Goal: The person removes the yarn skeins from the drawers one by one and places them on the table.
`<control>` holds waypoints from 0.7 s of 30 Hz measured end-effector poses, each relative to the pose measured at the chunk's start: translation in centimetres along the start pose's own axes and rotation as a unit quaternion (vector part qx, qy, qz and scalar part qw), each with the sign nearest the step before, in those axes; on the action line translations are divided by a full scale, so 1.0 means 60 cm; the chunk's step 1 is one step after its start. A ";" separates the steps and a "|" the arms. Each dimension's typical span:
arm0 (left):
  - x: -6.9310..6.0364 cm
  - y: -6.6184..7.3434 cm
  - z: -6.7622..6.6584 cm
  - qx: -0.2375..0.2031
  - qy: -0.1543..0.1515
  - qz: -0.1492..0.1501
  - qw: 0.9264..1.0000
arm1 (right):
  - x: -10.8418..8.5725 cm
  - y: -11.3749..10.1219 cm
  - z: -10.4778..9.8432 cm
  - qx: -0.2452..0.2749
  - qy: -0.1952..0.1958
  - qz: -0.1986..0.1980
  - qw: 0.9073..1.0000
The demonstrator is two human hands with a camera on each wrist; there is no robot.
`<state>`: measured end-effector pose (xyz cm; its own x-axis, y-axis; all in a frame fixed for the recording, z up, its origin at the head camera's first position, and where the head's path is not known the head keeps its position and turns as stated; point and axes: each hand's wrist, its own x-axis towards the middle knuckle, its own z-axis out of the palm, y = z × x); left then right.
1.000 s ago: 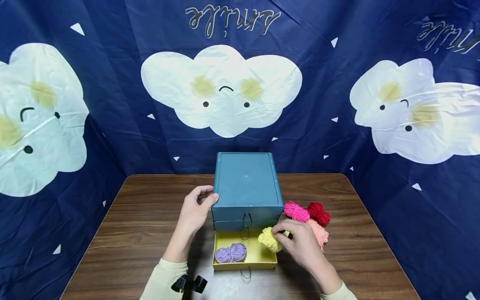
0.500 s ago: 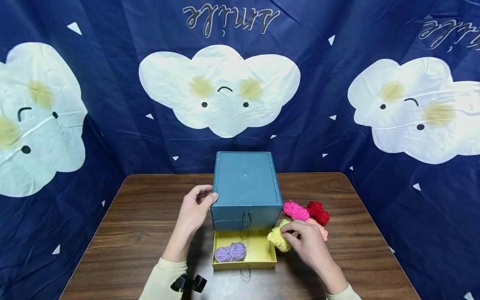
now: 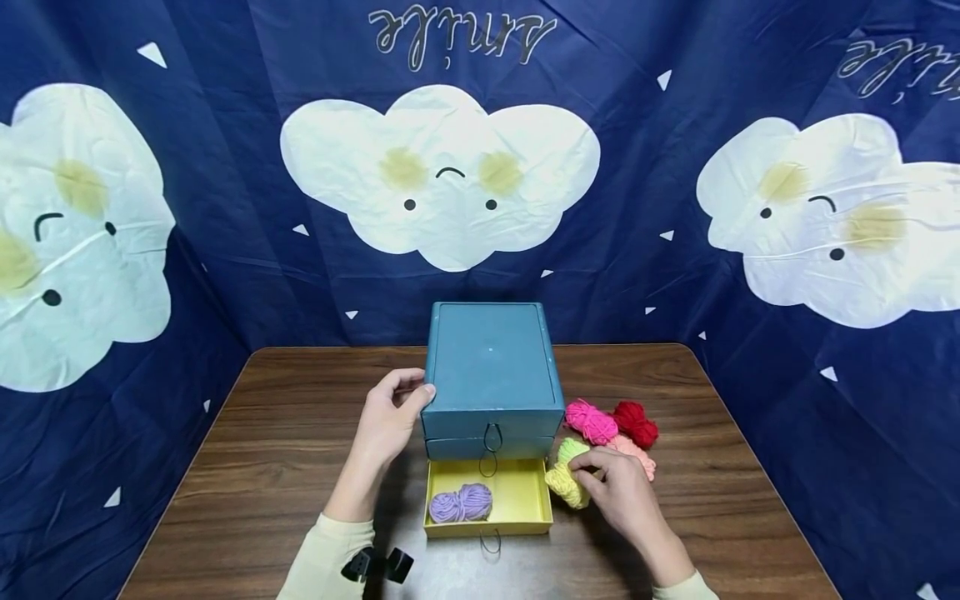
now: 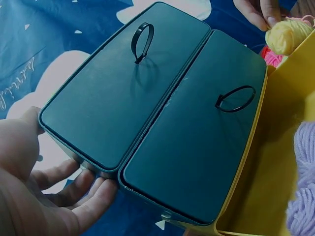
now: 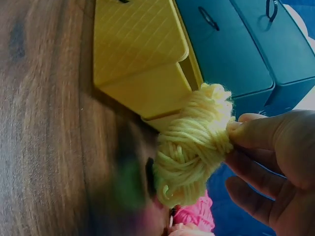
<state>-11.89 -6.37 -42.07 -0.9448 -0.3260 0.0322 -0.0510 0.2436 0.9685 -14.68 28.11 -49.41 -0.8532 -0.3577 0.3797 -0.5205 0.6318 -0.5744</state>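
Note:
A blue drawer cabinet [image 3: 491, 358] stands on the table with its yellow bottom drawer [image 3: 517, 528] pulled out. Against the cabinet's left side, my left hand [image 3: 392, 417] grips it, thumb by the top edge and bent fingers along the side. A purple yarn skein [image 3: 461, 503] lies in the drawer's left half. Just right of the drawer, my right hand [image 3: 617, 492] pinches a yellow yarn skein [image 5: 194, 147] between thumb and fingers. Behind the yellow skein shows a light green skein [image 3: 572, 450], partly covered.
Pink [image 3: 591, 422], red [image 3: 636, 425] and peach [image 3: 633, 456] yarn skeins lie together right of the cabinet. Black loop pulls [image 4: 142, 42] stick out from the drawer fronts. Dark blue cloth with clouds surrounds the wooden table [image 3: 300, 433].
My right hand has carried the yellow skein from over the drawer's right side out to the right, beside the light green skein. My left hand stays on the cabinet.

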 end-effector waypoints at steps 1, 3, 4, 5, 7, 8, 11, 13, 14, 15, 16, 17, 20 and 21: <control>0.000 -0.001 0.000 0.002 -0.001 0.000 1.000 | 0.000 0.003 0.001 -0.003 -0.002 0.004 1.000; 0.001 -0.002 0.001 0.002 -0.001 -0.002 1.000 | 0.000 0.009 0.003 -0.016 -0.005 0.007 1.000; 0.001 -0.003 0.001 0.003 -0.001 -0.003 1.000 | 0.000 0.012 0.003 -0.026 -0.006 0.007 1.000; 0.001 -0.001 0.001 0.002 -0.001 -0.004 1.000 | 0.000 0.015 0.004 -0.035 -0.007 0.007 0.999; 0.002 -0.001 0.002 0.002 0.000 -0.005 1.000 | -0.001 0.022 0.006 -0.054 -0.009 0.003 0.999; 0.002 0.000 0.002 0.002 0.000 -0.005 1.000 | -0.002 0.025 0.007 -0.063 -0.010 0.000 0.998; 0.002 0.002 0.002 -0.004 0.001 -0.007 1.000 | -0.004 0.034 0.010 -0.072 -0.013 -0.002 0.997; 0.004 0.002 0.003 -0.010 0.002 -0.008 1.000 | -0.004 0.040 0.013 -0.071 -0.015 -0.001 0.997; 0.004 0.003 0.003 -0.013 0.003 -0.008 1.000 | -0.004 0.042 0.014 -0.069 -0.016 -0.001 0.998; 0.004 0.004 0.004 -0.016 0.003 -0.008 1.000 | -0.004 0.045 0.016 -0.066 -0.017 0.000 0.998; 0.004 0.004 0.004 -0.018 0.004 -0.008 1.000 | -0.003 0.047 0.017 -0.064 -0.018 0.000 0.998; 0.005 0.005 0.004 -0.020 0.005 -0.008 1.000 | -0.003 0.049 0.019 -0.063 -0.018 0.001 0.998; 0.006 0.005 0.005 -0.017 0.007 -0.008 1.000 | -0.001 0.055 0.024 -0.060 -0.020 0.003 0.998; 0.006 0.005 0.006 -0.016 0.007 -0.008 1.000 | 0.000 0.056 0.025 -0.059 -0.020 0.004 0.998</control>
<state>-12.37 -6.09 -41.86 -0.9393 -0.3426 0.0199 -0.0554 0.2087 0.9764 -16.48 29.22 -52.46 -0.8592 -0.3779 0.3449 -0.5080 0.7103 -0.4872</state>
